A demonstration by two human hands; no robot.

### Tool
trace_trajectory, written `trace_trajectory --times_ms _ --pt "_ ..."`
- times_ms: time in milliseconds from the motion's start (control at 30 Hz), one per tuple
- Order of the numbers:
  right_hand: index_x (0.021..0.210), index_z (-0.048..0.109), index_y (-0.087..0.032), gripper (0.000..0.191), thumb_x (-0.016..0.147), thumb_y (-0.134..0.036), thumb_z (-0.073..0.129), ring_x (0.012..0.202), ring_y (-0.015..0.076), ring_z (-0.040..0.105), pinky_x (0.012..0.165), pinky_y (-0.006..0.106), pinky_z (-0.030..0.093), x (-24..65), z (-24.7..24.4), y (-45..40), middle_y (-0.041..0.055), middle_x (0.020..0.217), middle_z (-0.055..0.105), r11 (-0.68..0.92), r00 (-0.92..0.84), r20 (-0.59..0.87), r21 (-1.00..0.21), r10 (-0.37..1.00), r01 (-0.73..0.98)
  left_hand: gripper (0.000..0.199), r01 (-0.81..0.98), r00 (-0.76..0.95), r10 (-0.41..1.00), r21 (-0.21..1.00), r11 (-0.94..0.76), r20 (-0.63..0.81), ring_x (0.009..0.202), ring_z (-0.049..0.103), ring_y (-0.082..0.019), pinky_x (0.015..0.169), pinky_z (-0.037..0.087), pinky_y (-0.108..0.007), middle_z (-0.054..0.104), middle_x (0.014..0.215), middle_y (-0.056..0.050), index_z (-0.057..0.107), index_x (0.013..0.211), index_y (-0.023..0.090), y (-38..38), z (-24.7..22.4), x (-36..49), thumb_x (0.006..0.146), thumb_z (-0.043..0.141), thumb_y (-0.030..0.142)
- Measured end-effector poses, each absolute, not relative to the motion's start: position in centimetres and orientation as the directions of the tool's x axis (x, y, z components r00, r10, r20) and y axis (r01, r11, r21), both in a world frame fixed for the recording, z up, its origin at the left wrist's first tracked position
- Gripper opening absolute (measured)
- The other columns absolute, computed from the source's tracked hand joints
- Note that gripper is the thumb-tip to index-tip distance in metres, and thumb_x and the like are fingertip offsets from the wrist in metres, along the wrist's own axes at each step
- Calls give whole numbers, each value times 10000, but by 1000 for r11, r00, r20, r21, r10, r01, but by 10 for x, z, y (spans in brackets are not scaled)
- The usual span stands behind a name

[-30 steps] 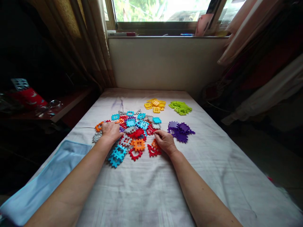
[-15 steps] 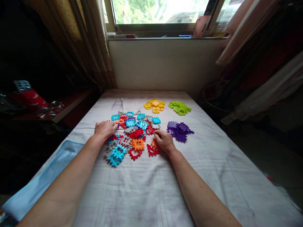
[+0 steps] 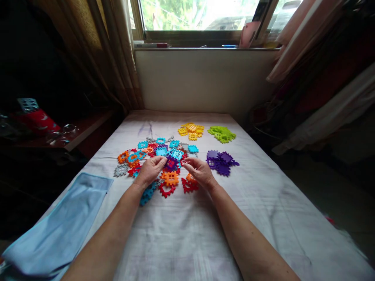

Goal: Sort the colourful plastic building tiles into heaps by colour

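Note:
Pinched in my left hand (image 3: 151,170) is a purple square interlocking tile (image 3: 171,163) with a window cut-out, held over the mixed pile. My right hand (image 3: 200,172) hovers at the pile's right edge, facing the purple tile; its thumb and fingertips are slightly apart and seem to hold nothing. Under and around both hands lie blue tiles (image 3: 161,151), an orange window tile (image 3: 170,178), a red tile (image 3: 167,189) and grey tiles (image 3: 121,170). My left hand covers part of the pile.
Sorted heaps of yellow tiles (image 3: 191,131), green tiles (image 3: 222,134) and purple tiles (image 3: 222,162) lie at the back and right of the cloth-covered surface (image 3: 181,234). A light blue cloth (image 3: 64,226) lies at the left edge. A wall and window stand beyond.
My left hand has moved right from the pile's left side, carrying the purple tile to its middle. Orange and grey tiles on the left are uncovered. My right hand's fingers have loosened slightly.

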State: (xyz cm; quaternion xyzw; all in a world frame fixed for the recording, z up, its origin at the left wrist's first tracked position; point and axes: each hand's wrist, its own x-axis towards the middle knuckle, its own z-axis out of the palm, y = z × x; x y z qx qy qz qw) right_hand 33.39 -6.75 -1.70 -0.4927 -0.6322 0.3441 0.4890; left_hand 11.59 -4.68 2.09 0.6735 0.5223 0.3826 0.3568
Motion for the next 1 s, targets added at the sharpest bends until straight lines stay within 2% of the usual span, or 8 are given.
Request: trace_trajectory --times_ms 100,233,400,500,600,733,867,1000 --pt "906 707 -190 361 749 -512 667 549 109 562 544 226 469 327 -14 -67 -10 665 683 231 -60 225 -964 973 134 481 401 211 965 887 -230 155 640 552 -149 626 452 -262 624 664 -5 670 748 175 -56 16 138 794 529 632" --pt "785 703 -188 339 706 -517 678 517 104 539 520 231 464 338 -13 -60 -7 634 669 202 -25 200 -974 979 104 471 390 214 964 892 -230 156 686 606 -166 658 485 -274 683 738 -28 710 857 177 -60 12 149 820 526 608" --pt "862 730 -168 428 703 -555 638 577 142 587 560 263 485 401 -14 -47 45 722 718 158 355 254 -948 900 278 403 517 80 967 819 -248 242 855 682 -207 788 513 -307 758 951 -54 728 984 217 -64 8 138 847 520 534" --pt "933 741 -161 460 707 -539 608 622 174 621 596 280 482 442 -19 -47 58 724 728 -34 592 264 -896 761 443 375 613 -36 951 758 -220 306 891 694 -211 794 508 -302 767 973 -48 731 980 234 -63 4 125 866 488 495" --pt "887 754 -180 404 707 -505 595 610 192 622 595 289 453 465 -24 -52 48 665 715 -193 669 278 -820 690 539 386 664 -121 935 727 -174 334 819 696 -209 747 508 -301 767 906 -49 732 1002 221 -62 2 113 870 476 479" --pt "846 754 -200 368 717 -498 582 612 201 625 593 293 436 469 -31 -54 41 651 712 -254 677 288 -772 677 583 358 724 -152 921 675 -143 358 863 698 -212 772 516 -303 767 959 -36 731 1016 236 -61 0 104 888 479 455" --pt "864 747 -204 410 735 -549 568 597 204 622 584 291 432 467 -39 -51 24 609 689 -268 676 286 -761 679 591 351 799 8 915 548 -249 404 1036 675 -219 946 494 -338 747 1106 -46 719 1080 244 -56 -1 104 923 452 409" --pt "915 754 -186 445 746 -538 542 582 204 609 579 294 430 467 -42 -51 27 595 681 -257 686 302 -768 662 586 396 861 316 897 304 -408 309 1316 523 -264 1140 336 -466 630 1365 -56 650 1272 281 -46 -3 112 932 488 404"
